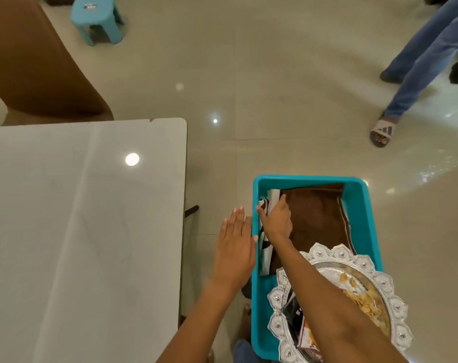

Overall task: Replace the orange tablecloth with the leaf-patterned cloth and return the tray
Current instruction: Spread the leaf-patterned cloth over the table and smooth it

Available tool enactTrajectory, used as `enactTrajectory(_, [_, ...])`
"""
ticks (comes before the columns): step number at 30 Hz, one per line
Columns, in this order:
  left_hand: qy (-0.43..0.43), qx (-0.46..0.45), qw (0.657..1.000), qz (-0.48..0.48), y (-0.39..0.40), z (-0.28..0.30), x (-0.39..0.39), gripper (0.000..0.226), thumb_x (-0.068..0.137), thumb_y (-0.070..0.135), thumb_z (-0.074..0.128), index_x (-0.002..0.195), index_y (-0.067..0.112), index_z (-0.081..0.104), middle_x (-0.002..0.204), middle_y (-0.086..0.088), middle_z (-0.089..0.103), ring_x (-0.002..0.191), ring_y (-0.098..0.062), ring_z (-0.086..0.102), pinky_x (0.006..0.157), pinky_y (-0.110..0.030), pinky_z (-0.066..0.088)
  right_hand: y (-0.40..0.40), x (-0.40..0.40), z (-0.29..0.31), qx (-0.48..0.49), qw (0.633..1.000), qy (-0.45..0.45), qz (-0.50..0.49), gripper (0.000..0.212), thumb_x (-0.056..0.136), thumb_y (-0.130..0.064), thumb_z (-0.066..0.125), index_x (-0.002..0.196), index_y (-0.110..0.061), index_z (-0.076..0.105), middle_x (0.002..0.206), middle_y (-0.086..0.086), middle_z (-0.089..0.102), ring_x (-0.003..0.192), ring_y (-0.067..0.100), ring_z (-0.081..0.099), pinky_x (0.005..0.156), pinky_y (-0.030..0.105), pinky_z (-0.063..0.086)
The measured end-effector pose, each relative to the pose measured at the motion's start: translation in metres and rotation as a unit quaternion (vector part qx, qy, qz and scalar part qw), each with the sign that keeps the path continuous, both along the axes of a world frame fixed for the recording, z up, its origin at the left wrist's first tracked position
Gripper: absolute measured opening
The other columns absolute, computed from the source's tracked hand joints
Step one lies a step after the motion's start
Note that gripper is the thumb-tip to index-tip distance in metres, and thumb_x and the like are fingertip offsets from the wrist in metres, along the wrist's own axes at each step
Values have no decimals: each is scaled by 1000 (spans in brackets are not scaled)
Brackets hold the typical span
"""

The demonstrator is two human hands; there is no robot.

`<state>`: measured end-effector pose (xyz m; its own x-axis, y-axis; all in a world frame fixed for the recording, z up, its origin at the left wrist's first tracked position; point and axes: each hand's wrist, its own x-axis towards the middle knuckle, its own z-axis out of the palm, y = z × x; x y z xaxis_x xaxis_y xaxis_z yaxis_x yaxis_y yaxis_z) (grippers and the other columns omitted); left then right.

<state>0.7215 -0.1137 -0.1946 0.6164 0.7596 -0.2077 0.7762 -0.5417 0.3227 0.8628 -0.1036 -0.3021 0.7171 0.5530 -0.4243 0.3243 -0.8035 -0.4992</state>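
Observation:
A folded white cloth with a black leaf pattern (265, 254) lies along the left wall of a teal bin (367, 221) on the floor. Beside it in the bin is the folded brown-orange cloth (316, 216). My right hand (276, 218) reaches into the bin and grips the top of the patterned cloth, thumb on its left and index finger at the edge of the brown-orange cloth. My left hand (234, 247) is flat with straight fingers, just outside the bin's left rim. An ornate silver tray (353, 259) holding snacks and packets rests on the near end of the bin, partly under my right forearm.
A bare white table (78, 218) fills the left, its right edge close to the bin. A brown chair (31, 61) stands behind it and a small teal stool (97, 19) further back. Another person's legs in jeans (419, 61) are at the upper right on the tiled floor.

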Motion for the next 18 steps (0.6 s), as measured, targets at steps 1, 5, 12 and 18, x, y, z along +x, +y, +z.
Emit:
enactTrajectory(1, [1, 6, 1000, 4, 1, -3, 0, 50, 98, 33, 23, 131, 7, 52, 138, -13, 50, 128, -27, 47, 102, -43, 37, 3, -1, -8, -14, 1000, 16, -5, 91, 82, -52, 63, 145, -4, 17, 138, 17, 44, 122, 34, 47, 95, 46, 46])
enactTrajectory(5, [8, 9, 1000, 3, 4, -12, 2, 47, 92, 31, 33, 129, 9, 53, 137, -12, 52, 128, -25, 47, 103, -41, 34, 11, 2, -26, -10, 994, 74, -74, 60, 73, -44, 76, 116, -9, 53, 112, 14, 64, 99, 31, 61, 81, 42, 52])
enactTrajectory(12, [41, 8, 999, -2, 2, -18, 2, 49, 92, 34, 32, 128, 11, 55, 137, -10, 52, 128, -23, 47, 103, -37, 33, 17, 12, -25, 28, 974, 152, -163, 51, 64, -33, 85, 108, -14, 67, 108, 8, 69, 99, 25, 63, 83, 37, 52])
enactTrajectory(18, [46, -9, 999, -11, -2, -19, -1, 49, 91, 36, 32, 126, 13, 58, 135, -9, 54, 126, -22, 50, 102, -36, 35, 12, 20, -31, 54, 962, 194, -185, 38, 67, -25, 84, 100, -13, 72, 101, 7, 71, 91, 25, 64, 86, 43, 53])
